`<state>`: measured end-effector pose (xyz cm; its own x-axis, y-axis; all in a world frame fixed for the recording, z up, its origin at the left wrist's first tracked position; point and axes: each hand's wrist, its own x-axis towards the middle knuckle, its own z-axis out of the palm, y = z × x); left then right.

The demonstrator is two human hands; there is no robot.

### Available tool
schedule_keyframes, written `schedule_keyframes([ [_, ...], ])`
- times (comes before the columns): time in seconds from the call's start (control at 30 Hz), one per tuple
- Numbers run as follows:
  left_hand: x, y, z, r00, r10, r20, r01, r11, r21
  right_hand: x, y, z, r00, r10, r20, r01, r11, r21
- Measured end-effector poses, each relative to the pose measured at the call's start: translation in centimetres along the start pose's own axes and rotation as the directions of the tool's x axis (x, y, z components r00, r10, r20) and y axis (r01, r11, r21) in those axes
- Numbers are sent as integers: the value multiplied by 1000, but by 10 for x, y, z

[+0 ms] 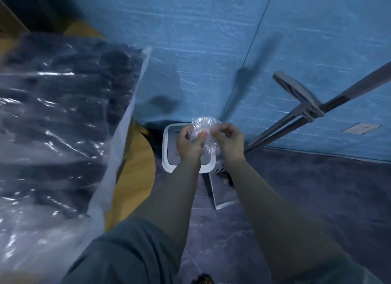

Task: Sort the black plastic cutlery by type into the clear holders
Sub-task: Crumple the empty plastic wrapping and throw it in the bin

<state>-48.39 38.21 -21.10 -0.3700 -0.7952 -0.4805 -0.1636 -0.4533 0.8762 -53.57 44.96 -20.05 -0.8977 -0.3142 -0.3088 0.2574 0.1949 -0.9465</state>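
Observation:
A big clear plastic bag [53,114] packed with black plastic cutlery lies on the wooden table at the left; the picture is blurred. Out in front, both my hands hold a crumpled ball of clear plastic wrap [204,124] above a white bin [167,152] on the floor. My left hand [188,140] grips the wrap's left side with curled fingers. My right hand [228,140] pinches its right side. No clear holders are in view.
The rounded edge of the wooden table [135,169] reaches toward the bin. A grey metal stand [306,105] leans by the blue wall at the right. A metal dustpan [222,190] lies on the dark floor behind the bin.

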Motion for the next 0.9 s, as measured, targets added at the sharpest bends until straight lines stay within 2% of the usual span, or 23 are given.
schedule_keyframes([
  [0.23,56,-104,-20,990,-61,-129,71,995,77,20,108,23,988,56,144,-33,987,-156],
  [0.37,88,-146,-23,972,-102,-213,120,990,71,34,162,35,983,88,160,-49,972,-231],
  [0.43,103,-160,-24,968,-109,-226,134,986,100,41,181,34,968,55,244,23,951,-307],
  [0.5,118,-173,-26,964,-135,-230,173,973,152,47,197,33,925,-15,379,198,871,-450],
  [0.57,131,-184,-26,962,-155,-224,201,960,195,52,213,33,887,-76,456,327,801,-503],
  [0.67,144,-194,-26,974,-68,-217,135,942,307,62,239,40,840,-133,526,450,713,-538],
  [0.8,150,-204,-27,991,15,-132,52,873,485,76,254,48,841,-124,527,513,496,-701],
  [0.9,158,-209,-28,999,-26,-19,32,822,569,88,254,49,864,-134,486,491,439,-752],
])
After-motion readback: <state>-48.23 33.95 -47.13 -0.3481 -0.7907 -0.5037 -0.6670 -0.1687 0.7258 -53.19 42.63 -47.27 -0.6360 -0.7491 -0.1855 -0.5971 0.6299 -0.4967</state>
